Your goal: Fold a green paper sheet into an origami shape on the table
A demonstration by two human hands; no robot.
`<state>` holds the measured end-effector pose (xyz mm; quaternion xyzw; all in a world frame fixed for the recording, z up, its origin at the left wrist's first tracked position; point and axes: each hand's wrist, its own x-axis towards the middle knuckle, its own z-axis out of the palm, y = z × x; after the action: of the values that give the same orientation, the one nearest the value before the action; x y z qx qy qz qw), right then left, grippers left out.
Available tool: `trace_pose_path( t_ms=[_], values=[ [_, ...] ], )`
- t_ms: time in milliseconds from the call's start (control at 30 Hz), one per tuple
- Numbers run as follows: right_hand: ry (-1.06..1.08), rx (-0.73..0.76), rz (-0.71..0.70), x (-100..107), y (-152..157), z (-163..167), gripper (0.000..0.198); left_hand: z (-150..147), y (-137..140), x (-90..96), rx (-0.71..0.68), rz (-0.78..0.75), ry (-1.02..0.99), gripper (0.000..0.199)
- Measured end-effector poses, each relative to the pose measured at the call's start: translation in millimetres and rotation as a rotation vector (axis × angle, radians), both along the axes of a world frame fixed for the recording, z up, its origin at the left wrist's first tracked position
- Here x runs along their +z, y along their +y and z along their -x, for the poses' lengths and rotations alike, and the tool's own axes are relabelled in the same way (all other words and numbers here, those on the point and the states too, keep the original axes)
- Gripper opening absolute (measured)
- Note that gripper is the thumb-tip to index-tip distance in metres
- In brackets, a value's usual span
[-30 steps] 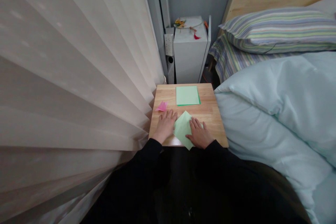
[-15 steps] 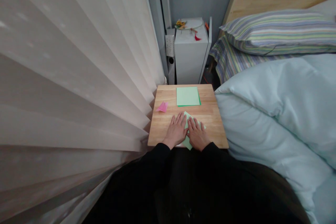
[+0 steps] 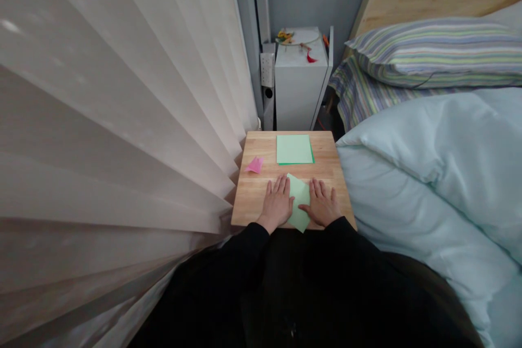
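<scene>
A folded sheet of light green paper [image 3: 299, 202] lies near the front edge of a small wooden table [image 3: 265, 144], its lower corner reaching past that edge. On its left side, my left hand [image 3: 278, 201] rests flat, fingers stretched out, covering part of the paper. My right hand [image 3: 323, 202] lies flat and open at the right side, thumb on the paper and the other fingers pointing away from me. Farther back is a stack of green paper squares [image 3: 294, 149]. A small pink folded paper [image 3: 254, 165] sits at the table's left.
Pleated curtains [image 3: 171, 98] hang close along the left. Behind the table stands a white cabinet [image 3: 299, 92] with small items on top. A bed with a pale blue quilt [image 3: 428, 174] and a striped pillow [image 3: 436, 51] borders the right side.
My right hand has slid right across the green paper, uncovering its middle. My left hand stays at the left side. The whole view has shifted slightly.
</scene>
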<state>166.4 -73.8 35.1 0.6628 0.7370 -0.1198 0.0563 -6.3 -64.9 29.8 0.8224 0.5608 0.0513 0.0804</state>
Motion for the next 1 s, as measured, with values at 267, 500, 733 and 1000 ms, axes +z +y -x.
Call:
trace_pose_path(
  t_ms=[267, 500, 733, 1000],
  values=[
    [0.2, -0.275, -0.072, 22.4, 18.1, -15.9, 0.044, 8.6, 5.2, -2.1, 0.018, -0.065, -0.028, 0.073],
    [0.377, -0.408, -0.091, 21.9, 25.7, -10.0, 0.019, 8.4, 6.6, -3.7, 0.016, -0.053, -0.024, 0.073],
    [0.291, -0.003, -0.211, 30.7, -0.5, 12.9, 0.043, 6.8, 8.6, -4.4, 0.028, -0.062, -0.027, 0.066],
    [0.063, 0.232, -0.105, 7.8, -22.7, 17.5, 0.062, 10.5, 12.5, -3.2, -0.004, -0.043, -0.014, 0.069]
  ],
)
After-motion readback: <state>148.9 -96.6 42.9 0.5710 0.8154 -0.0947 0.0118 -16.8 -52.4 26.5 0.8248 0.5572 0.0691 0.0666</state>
